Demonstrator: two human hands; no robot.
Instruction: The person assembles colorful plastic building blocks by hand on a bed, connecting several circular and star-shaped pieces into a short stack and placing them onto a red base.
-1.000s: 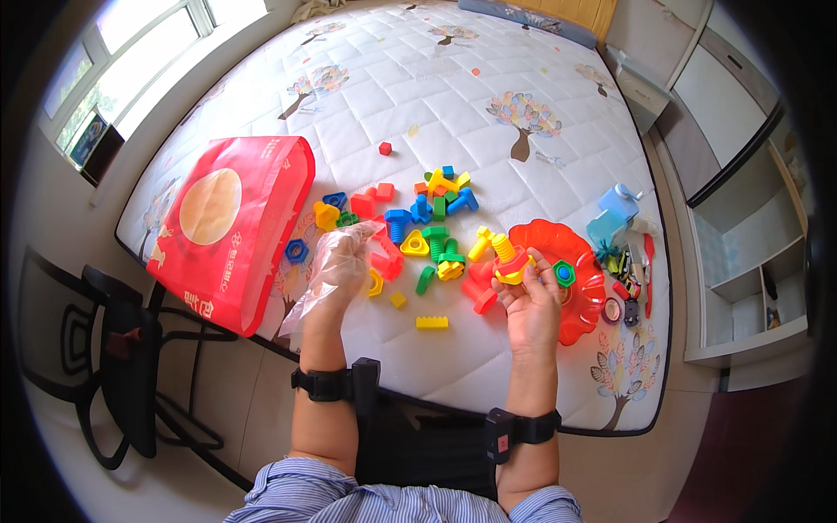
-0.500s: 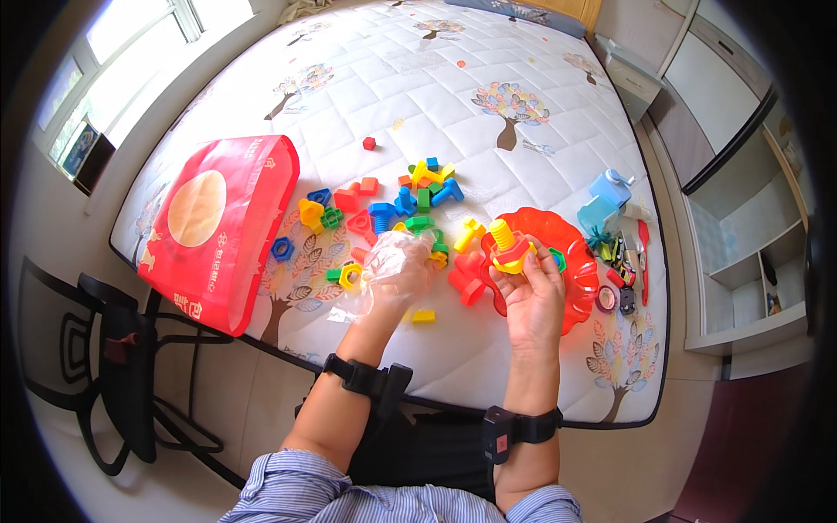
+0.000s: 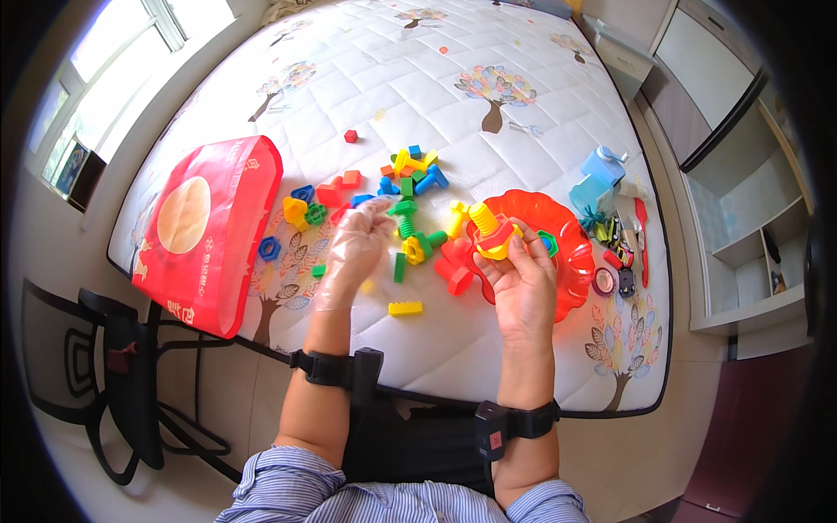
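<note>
My right hand is closed on a yellow toy bolt, its threaded end up. A red nut sits round the bolt above its yellow base. Behind that hand lies a red scalloped tray, with a green nut showing beside the fingers. My left hand, in a clear plastic glove, hovers over the loose toy pieces. Its fingers look curled but are blurred, and whether they hold anything is hidden. Close to it are a green bolt, a yellow nut and a green bar.
A red bag lies at the left of the mattress. Bottles, a roll of tape and small toys are on the right. A yellow block lies near the front. A black chair stands at left.
My left hand has moved left and away from the green pieces, uncovering the green bolt and bar. The right hand still holds the yellow bolt, slightly further left. The whole view has shifted a little.
</note>
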